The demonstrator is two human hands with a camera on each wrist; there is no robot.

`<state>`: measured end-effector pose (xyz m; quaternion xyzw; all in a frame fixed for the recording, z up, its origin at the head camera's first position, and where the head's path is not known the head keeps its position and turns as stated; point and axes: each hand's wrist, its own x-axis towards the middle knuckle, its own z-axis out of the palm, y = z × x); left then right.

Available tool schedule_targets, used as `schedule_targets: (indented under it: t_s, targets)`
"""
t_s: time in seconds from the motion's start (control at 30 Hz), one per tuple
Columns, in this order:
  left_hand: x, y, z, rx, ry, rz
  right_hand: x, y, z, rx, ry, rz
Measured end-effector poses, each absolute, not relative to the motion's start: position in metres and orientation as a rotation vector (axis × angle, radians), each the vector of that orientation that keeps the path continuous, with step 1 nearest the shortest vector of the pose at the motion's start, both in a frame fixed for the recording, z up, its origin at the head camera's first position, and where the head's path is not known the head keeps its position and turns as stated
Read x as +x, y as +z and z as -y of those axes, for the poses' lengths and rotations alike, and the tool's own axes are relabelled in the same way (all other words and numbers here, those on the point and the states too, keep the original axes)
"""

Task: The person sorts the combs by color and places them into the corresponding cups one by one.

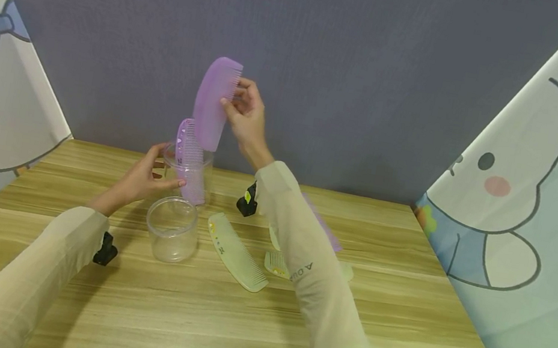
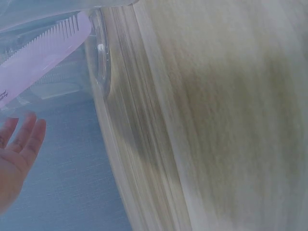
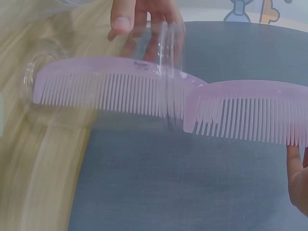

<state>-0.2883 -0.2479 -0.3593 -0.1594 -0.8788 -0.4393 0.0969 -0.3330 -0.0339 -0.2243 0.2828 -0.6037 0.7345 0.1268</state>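
So we've got a purple comb (image 1: 209, 102) up in the air, pinched in our right hand (image 1: 248, 120), thumb on the near side and its teeth turned toward that hand. It's pretty much upright, bottom end right by the mouth of a clear jar (image 1: 209, 169). We can't tell whether it dips inside. A second purple comb (image 1: 192, 154) is standing in that jar, leaning, top poking out past the rim.

Our left hand (image 1: 144, 176) is at the jar's side, fingers spread and fairly straight, thumb on the near side. Can't tell how firmly it touches.

Just nearer to us than the left hand there's another clear jar (image 1: 170, 245), smaller looking. Right of that, a pale green comb (image 1: 238, 256) lies slanted on the table (image 1: 167, 327). Below the right hand, partly hidden by our right sleeve (image 1: 312, 289), are more pale green comb bits (image 1: 277, 264) plus another purple one (image 1: 326, 229). Beyond both hands it's a dark wall (image 1: 328, 72), with cartoon sheets (image 1: 501, 221) on either side.
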Motion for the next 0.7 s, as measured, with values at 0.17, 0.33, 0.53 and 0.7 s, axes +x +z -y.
schedule_targets:
  t_s: [0.17, 0.33, 0.53, 0.7]
  targets:
    - [-0.289, -0.36, 0.248, -0.483, -1.308, 2.594, -0.339, -0.234, 0.044, 0.837, 2.145, 1.757]
    - [-0.284, -0.355, 0.244, -0.481, -1.32, 2.586, -0.338, -0.242, 0.05, 0.854, 2.128, 1.778]
    - [-0.261, -0.33, 0.23, -0.499, -1.316, 2.59, -0.325, -0.247, 0.05, 0.848, 2.113, 1.861]
    - [-0.258, -0.328, 0.229, -0.492, -1.319, 2.595, -0.315, -0.252, 0.05, 0.853, 2.108, 1.894]
